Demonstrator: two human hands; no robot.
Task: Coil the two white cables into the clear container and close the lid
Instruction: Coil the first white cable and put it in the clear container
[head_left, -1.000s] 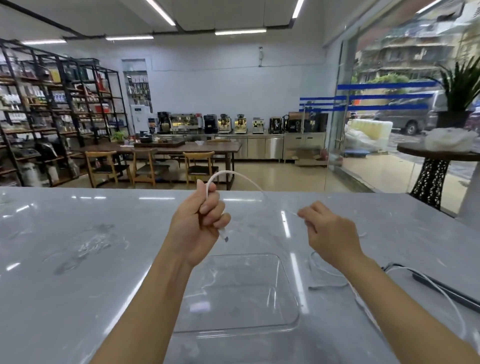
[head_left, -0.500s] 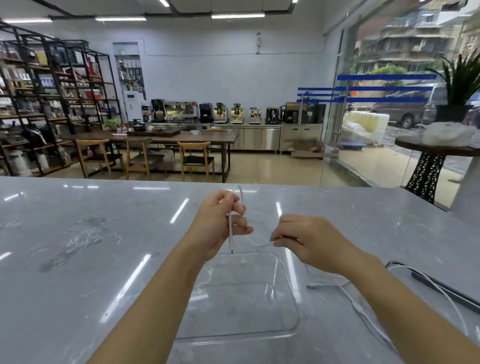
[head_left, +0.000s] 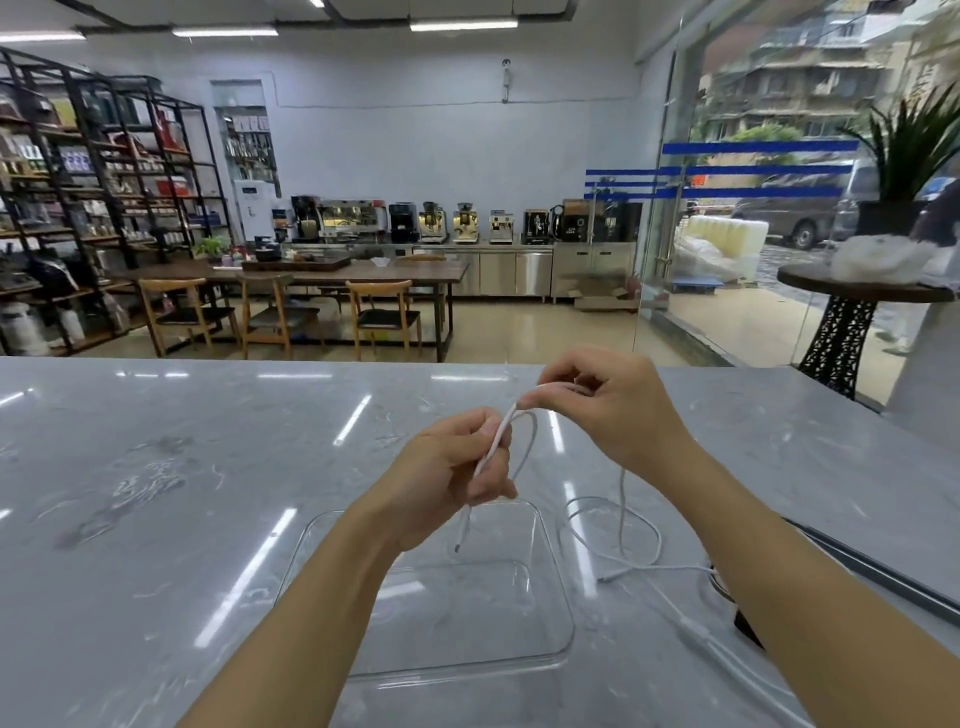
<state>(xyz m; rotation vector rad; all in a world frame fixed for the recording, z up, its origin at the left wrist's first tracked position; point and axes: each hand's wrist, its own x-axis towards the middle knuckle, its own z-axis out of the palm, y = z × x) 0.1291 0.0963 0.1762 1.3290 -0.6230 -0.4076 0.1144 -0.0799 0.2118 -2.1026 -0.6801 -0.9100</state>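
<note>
A clear rectangular container (head_left: 550, 551) lies open on the grey marble counter, straight below my hands. My left hand (head_left: 447, 483) pinches one white cable (head_left: 527, 452) near its plug end, which dangles over the container. My right hand (head_left: 608, 410) grips the same cable higher up, bending it into a small loop between both hands. The cable's slack drops from my right hand and curls on the counter to the right of the container. A second white cable (head_left: 696, 631) runs along the counter under my right forearm. I see no lid.
A dark flat strip (head_left: 883, 571) lies on the counter at the right, beyond my right forearm. The marble counter (head_left: 182, 467) spreads wide to the left. Behind it are a wooden table with chairs, shelves and a glass wall.
My hands have come close together. The wide arc of cable between them has shrunk into a small loop, and my right hand now sits above and beside my left.
</note>
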